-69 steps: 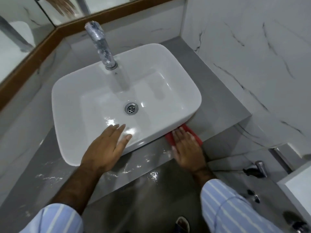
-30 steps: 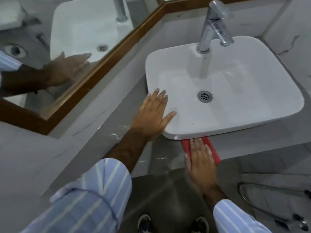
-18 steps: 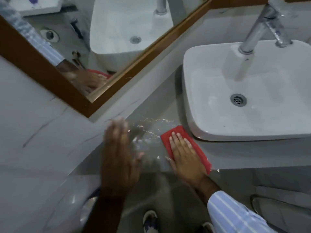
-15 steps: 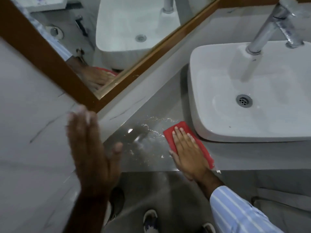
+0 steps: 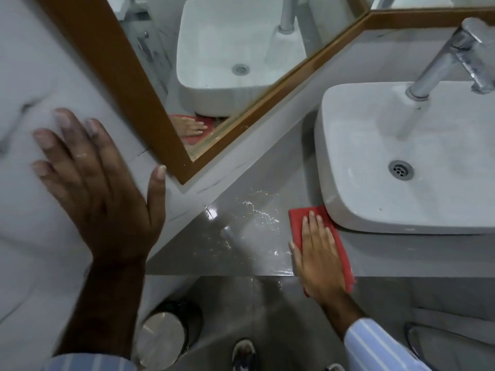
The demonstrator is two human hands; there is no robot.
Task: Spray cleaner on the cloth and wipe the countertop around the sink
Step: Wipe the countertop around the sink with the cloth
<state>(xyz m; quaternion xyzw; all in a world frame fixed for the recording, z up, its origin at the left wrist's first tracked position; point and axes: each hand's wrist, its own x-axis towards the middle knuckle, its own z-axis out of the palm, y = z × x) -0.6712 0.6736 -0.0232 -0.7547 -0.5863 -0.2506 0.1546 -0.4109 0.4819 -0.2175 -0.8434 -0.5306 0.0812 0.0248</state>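
Observation:
A red cloth [image 5: 297, 219] lies flat on the grey countertop [image 5: 214, 250], at the front left corner of the white sink [image 5: 401, 162]. My right hand [image 5: 317, 253] presses flat on the cloth, fingers straight and pointing away from me. My left hand [image 5: 91, 183] is spread flat against the white marble wall [image 5: 40, 62] on the left, holding nothing. Wet streaks and droplets glisten on the countertop left of the cloth. No spray bottle is in sight.
A wood-framed mirror [image 5: 214, 49] runs along the back and reflects the sink, cloth and hand. A chrome faucet [image 5: 450, 54] stands behind the basin. Below the counter edge sit a round steel bin [image 5: 163, 341] and my shoes on the floor.
My left hand left the sink rim and swung left onto the wall. My right hand slid the cloth left along the counter's front to the sink's left corner.

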